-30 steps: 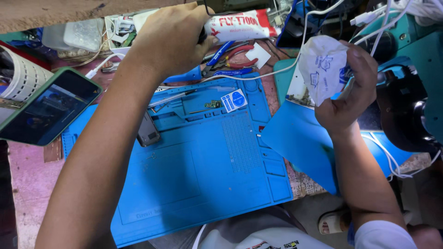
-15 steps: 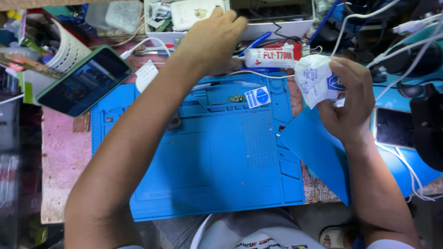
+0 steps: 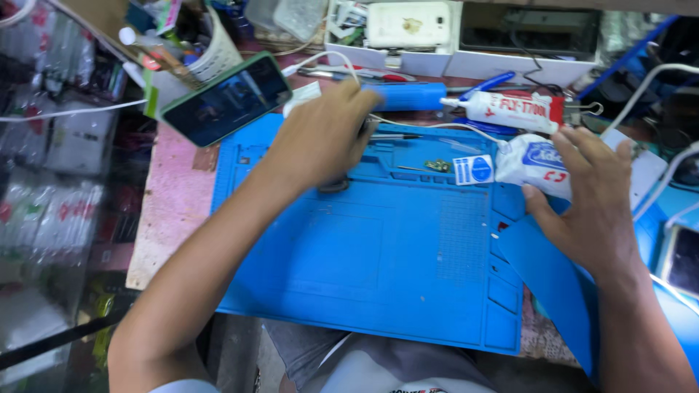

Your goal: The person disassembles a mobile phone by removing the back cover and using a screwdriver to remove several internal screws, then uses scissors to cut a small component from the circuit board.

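- I see the left hand (image 3: 324, 138) lying palm down at the top edge of the big blue rubber work mat (image 3: 364, 255). Its fingers are curled over something small and dark, but I cannot tell what it is or how tightly they close.
- A thin white cable (image 3: 429, 125) runs out from beside that hand toward the right.
- The right hand (image 3: 593, 200) has its fingers spread wide. The fingertips press on a soft, crinkly white plastic pouch with blue print (image 3: 535, 164). The hand rests on top of it and does not wrap around it.
- The pouch lies at the top right corner of the mat, just beside a small white square sticker with a blue circle (image 3: 473, 169).
- Under the right wrist lies a second flat blue sheet (image 3: 553, 284), smooth and tilted, overlapping the mat's right edge.
- The mat looks bendy and matte, with shallow square pockets along its right side.
- A white tube of glue with a red end (image 3: 513, 110) lies behind the pouch, near a round blue plastic handle (image 3: 404, 96).
- A phone with a green case and dark shiny screen (image 3: 226, 98) leans tilted at the top left, well apart from both hands.
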